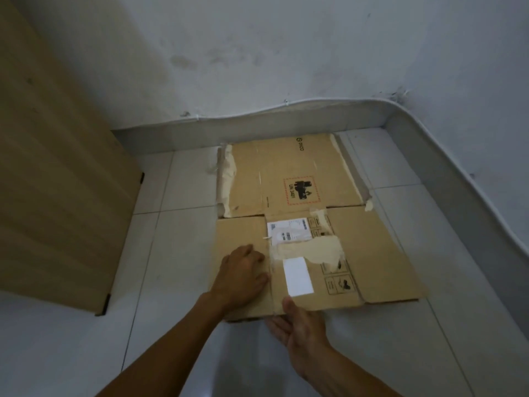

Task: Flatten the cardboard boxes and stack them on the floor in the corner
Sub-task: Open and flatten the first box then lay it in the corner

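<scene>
A flattened brown cardboard box (303, 224) lies on the white tiled floor in the room's corner, with white labels, torn tape and printed symbols facing up. My left hand (243, 277) presses flat on its near left panel, fingers spread. My right hand (300, 328) holds the near edge, thumb on top of the cardboard and fingers underneath. More cardboard seems to lie beneath the near edge, mostly hidden.
A light wooden panel (57, 181) stands at the left, reaching the floor. Grey skirting (257, 124) runs along the back wall and curves round at the right. White floor tiles (171, 310) surround the cardboard on the left and near side.
</scene>
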`<state>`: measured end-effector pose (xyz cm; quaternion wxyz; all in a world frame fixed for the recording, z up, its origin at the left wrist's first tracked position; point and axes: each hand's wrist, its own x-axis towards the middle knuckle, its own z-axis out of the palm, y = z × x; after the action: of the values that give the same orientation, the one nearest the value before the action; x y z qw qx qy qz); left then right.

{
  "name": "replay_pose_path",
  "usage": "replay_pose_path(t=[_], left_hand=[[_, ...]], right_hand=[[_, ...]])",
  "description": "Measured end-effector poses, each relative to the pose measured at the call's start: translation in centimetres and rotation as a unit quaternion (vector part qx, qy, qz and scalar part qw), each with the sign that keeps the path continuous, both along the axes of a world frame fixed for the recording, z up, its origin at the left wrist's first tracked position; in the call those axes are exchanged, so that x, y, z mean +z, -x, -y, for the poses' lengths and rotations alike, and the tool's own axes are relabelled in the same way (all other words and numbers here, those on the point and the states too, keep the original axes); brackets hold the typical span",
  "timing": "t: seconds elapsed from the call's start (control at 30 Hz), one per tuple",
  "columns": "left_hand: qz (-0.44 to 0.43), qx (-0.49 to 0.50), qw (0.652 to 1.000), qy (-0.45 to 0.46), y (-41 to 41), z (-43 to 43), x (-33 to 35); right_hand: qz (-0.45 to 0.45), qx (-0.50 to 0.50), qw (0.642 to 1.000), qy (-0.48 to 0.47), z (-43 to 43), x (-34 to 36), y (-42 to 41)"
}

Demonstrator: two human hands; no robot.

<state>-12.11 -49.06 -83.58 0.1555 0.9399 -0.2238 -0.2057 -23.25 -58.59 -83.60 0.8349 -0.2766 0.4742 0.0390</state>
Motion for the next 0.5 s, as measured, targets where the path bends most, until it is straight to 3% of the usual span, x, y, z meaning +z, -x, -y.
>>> replay_pose_path(t=[0.27, 0.5], left_hand=[[0.026, -0.008, 1.0, 0.007, 0.4, 0.1, -1.2], [0.02, -0.024, 1.0, 0.001, 0.8, 0.1, -2.0]], right_hand=[[0.006, 0.001, 1.0, -0.015, 1.3, -0.2, -0.9], [-0.001, 0.135, 0.991, 0.005, 2.8, -1.2, 0.1]])
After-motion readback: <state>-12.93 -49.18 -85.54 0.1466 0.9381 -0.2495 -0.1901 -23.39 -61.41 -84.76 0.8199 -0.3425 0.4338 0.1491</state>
